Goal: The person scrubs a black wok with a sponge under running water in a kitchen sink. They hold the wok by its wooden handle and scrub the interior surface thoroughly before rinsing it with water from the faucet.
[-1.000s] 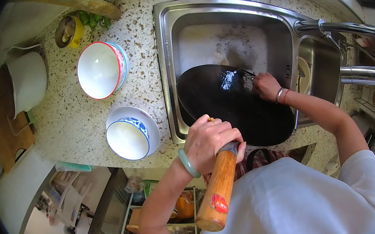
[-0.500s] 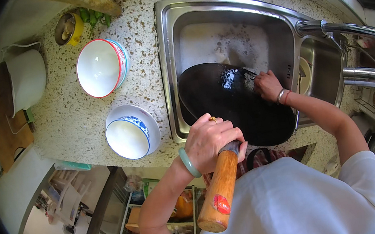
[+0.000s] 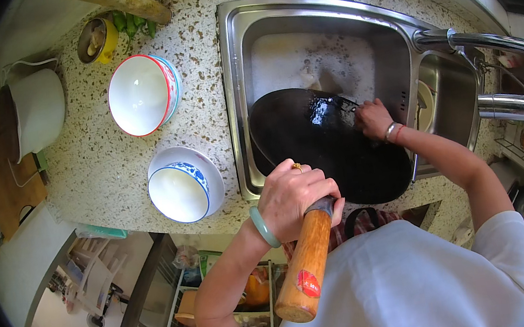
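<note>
The black wok [image 3: 328,145] tilted in the foamy steel sink [image 3: 238,101] looks heavy, wet and slippery (best held by its wooden handle [image 3: 305,259], red sticker near the end), which the left hand [image 3: 292,192] grips closed while the right hand [image 3: 373,118] presses curled fingers inside.

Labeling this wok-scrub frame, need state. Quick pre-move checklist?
1. Left hand gripping the wooden handle: ok.
2. Black wok inside the steel sink: ok.
3. Right hand on the wok's inner surface: ok; what it holds: cannot tell.
4. Faucet spout over the wok: not ok, it is off to the right.
5. Blue-rimmed bowl apart from the sink edge: ok.
</note>
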`<state>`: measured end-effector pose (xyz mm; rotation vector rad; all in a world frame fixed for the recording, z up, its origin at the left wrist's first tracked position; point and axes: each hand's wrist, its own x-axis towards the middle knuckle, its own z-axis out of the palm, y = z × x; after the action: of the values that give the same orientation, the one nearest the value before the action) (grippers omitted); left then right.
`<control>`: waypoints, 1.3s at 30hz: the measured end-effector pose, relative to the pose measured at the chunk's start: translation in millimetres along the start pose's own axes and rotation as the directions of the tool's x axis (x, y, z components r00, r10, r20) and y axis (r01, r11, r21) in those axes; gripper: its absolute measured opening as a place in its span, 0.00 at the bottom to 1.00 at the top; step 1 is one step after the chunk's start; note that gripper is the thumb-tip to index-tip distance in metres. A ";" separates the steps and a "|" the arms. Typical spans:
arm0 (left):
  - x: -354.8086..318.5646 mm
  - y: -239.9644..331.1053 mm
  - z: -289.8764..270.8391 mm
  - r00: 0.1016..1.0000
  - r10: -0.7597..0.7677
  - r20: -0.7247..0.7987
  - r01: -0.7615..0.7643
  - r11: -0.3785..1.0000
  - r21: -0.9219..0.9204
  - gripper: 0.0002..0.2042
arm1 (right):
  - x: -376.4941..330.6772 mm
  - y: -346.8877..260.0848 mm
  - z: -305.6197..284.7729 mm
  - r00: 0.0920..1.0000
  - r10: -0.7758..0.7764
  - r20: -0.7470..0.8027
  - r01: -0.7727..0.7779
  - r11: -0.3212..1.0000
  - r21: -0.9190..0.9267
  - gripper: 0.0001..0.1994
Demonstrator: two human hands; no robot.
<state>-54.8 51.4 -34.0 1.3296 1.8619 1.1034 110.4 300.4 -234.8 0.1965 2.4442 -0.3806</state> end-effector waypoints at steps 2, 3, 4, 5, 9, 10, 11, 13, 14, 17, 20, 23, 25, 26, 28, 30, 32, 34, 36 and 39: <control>3.5 0.4 0.5 1.000 0.014 0.007 -0.014 1.000 -0.006 0.07 | 25.1 -9.6 16.5 0.993 0.018 -0.113 -0.010 0.998 0.069 0.06; 4.5 0.9 0.1 1.000 0.013 0.009 -0.013 1.000 0.002 0.07 | 44.7 -15.3 18.6 0.985 0.018 -0.172 -0.001 0.995 0.100 0.06; 6.6 1.5 1.1 1.000 0.015 0.015 -0.015 1.000 0.009 0.07 | 65.7 -21.8 15.6 0.977 0.018 -0.214 -0.002 0.997 0.077 0.06; 6.4 3.4 0.9 0.999 0.015 0.028 -0.015 1.000 0.010 0.07 | 78.5 -27.5 14.2 0.968 0.022 -0.249 -0.008 0.998 0.061 0.06; 7.5 -0.1 0.2 1.000 0.031 -0.004 -0.031 0.999 0.014 0.07 | 49.2 -11.4 11.5 0.989 0.032 -0.145 -0.030 0.999 0.016 0.07; 4.0 0.0 1.3 1.000 0.021 -0.011 -0.021 1.000 0.008 0.07 | 33.5 -8.6 11.5 0.998 0.002 -0.064 -0.003 1.000 -0.018 0.08; 0.4 0.4 2.1 1.000 0.011 -0.018 -0.011 1.000 0.001 0.07 | 15.2 -8.1 11.2 1.000 -0.001 -0.015 0.001 1.000 -0.013 0.08; -0.6 0.5 1.1 1.000 -0.002 0.000 0.002 1.000 -0.002 0.07 | -9.3 -4.9 -3.5 0.998 -0.007 0.067 0.008 1.000 -0.016 0.09; -0.7 0.8 0.5 1.000 -0.008 0.002 0.008 1.000 0.001 0.07 | -9.4 -7.0 -8.7 0.997 -0.018 0.068 0.017 1.000 0.014 0.08; 3.2 2.2 0.0 1.000 0.012 0.020 -0.012 1.000 0.005 0.07 | 35.8 -9.2 24.6 0.987 0.045 -0.157 -0.045 0.999 0.002 0.08; 3.0 1.2 4.9 1.000 0.026 0.000 -0.026 1.000 0.010 0.07 | 78.0 -22.7 9.9 0.955 0.041 -0.294 -0.041 0.999 0.009 0.07; 4.9 -0.2 1.9 0.999 0.030 -0.020 -0.030 0.999 0.012 0.07 | 53.5 -3.5 17.1 0.981 0.063 -0.184 -0.067 0.998 -0.013 0.07; -1.8 0.2 2.4 1.000 0.010 -0.007 -0.010 1.000 -0.002 0.07 | 23.2 -0.6 16.1 0.997 0.023 -0.072 -0.026 0.999 -0.039 0.08; -4.4 0.4 2.2 1.000 0.001 -0.004 -0.001 1.000 -0.003 0.07 | 6.4 -0.3 14.9 0.999 0.000 -0.032 -0.002 0.999 -0.049 0.08; -1.2 -0.6 1.3 1.000 0.004 -0.002 -0.004 1.000 -0.002 0.07 | -2.4 0.7 6.9 1.000 -0.009 -0.001 0.009 0.999 -0.046 0.08; 0.6 -0.7 0.8 1.000 0.007 0.002 -0.007 1.000 -0.008 0.07 | 20.9 -1.5 22.3 0.996 -0.003 -0.090 0.002 1.000 -0.010 0.08; 3.6 -0.3 1.0 1.000 0.016 0.005 -0.016 1.000 0.001 0.07 | 54.9 -10.0 18.2 0.986 0.001 -0.168 0.000 1.000 0.010 0.08; 3.6 0.9 2.4 1.000 0.022 0.009 -0.022 1.000 0.003 0.07 | 81.7 -26.9 8.0 0.974 0.013 -0.227 -0.009 1.000 0.019 0.08; 2.5 0.4 2.9 1.000 0.028 -0.008 -0.028 1.000 0.001 0.07 | 65.3 -22.3 13.9 0.979 -0.008 -0.205 0.012 1.000 0.019 0.07; 3.7 0.6 1.7 0.999 0.021 -0.030 -0.022 1.000 -0.002 0.07 | 23.9 -5.0 12.6 0.997 -0.065 -0.052 0.063 0.997 -0.035 0.06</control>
<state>-54.3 55.4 -34.3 1.3414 1.8715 1.1425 98.0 292.8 -258.1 0.1161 2.5123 -0.3663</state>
